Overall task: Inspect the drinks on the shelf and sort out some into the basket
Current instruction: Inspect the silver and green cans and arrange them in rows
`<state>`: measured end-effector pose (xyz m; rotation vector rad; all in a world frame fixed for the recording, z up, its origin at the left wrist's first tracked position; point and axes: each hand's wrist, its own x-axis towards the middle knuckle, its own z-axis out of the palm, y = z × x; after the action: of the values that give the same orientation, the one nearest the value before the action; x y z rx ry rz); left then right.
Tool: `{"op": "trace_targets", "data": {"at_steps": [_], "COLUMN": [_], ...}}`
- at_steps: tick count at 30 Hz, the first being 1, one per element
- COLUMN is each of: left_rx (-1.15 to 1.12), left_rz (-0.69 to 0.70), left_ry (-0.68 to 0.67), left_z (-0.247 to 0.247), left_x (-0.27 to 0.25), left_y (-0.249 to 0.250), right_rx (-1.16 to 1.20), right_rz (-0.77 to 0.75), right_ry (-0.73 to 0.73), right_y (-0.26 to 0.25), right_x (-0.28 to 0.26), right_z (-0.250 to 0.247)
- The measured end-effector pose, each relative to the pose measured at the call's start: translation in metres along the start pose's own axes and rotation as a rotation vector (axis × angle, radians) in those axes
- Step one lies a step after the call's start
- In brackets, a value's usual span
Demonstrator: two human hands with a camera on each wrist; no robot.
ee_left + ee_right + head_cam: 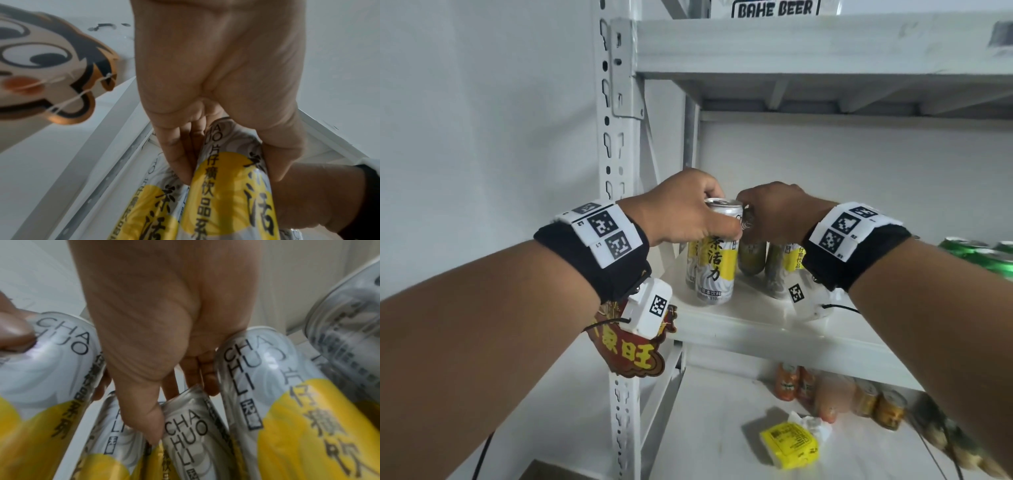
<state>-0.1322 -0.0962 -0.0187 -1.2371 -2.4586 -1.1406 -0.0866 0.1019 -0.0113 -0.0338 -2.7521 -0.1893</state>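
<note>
Several white-and-yellow cans stand on the middle shelf board (739, 329). My left hand (722, 219) grips the top of the front can (714, 270) from above, and the can is upright. In the left wrist view that hand (230, 177) holds the same can (226, 194) between thumb and fingers. My right hand (753, 212) reaches over the can behind it (751, 257). In the right wrist view the right hand (180, 410) pinches the top of that can (185, 431) between thumb and fingers. No basket is in view.
More of these cans flank the held ones (287, 394) (152, 203). Green cans (976, 250) lie at the right of the same shelf. Below are orange cans (787, 382) and a yellow packet (789, 442). The shelf post (619, 137) with a red ornament (630, 356) stands at left.
</note>
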Motion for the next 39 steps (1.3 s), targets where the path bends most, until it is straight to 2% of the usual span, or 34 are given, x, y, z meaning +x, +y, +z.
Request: {"op": "trace_targets", "data": {"at_steps": [5, 11, 19, 23, 26, 32, 39], "left_rx": [0.027, 0.069, 0.126, 0.206, 0.271, 0.436, 0.495], "left_rz": [0.027, 0.055, 0.07, 0.079, 0.032, -0.038, -0.073], "left_ry": [0.016, 0.008, -0.025, -0.078, -0.103, -0.18, -0.107], "left_z": [0.0, 0.002, 0.022, 0.037, 0.042, 0.05, 0.06], "left_x": [-0.005, -0.012, 0.0, 0.019, 0.041, 0.078, 0.095], "left_y": [0.001, 0.005, 0.028, 0.048, 0.058, 0.052, 0.034], "right_rx": [-0.031, 0.364, 0.477, 0.476, 0.479, 0.512, 0.403], "right_rz": [-0.088, -0.153, -0.133, -0.123, -0.118, -0.102, -0.098], "right_ry": [0.088, 0.181, 0.21, 0.193, 0.189, 0.212, 0.217], "right_y": [-0.004, 0.012, 0.041, 0.061, 0.072, 0.078, 0.073], "right_x": [-0.017, -0.045, -0.077, -0.094, -0.099, -0.099, -0.094], "right_z": [-0.007, -0.027, -0.032, -0.025, -0.019, -0.012, -0.012]}}
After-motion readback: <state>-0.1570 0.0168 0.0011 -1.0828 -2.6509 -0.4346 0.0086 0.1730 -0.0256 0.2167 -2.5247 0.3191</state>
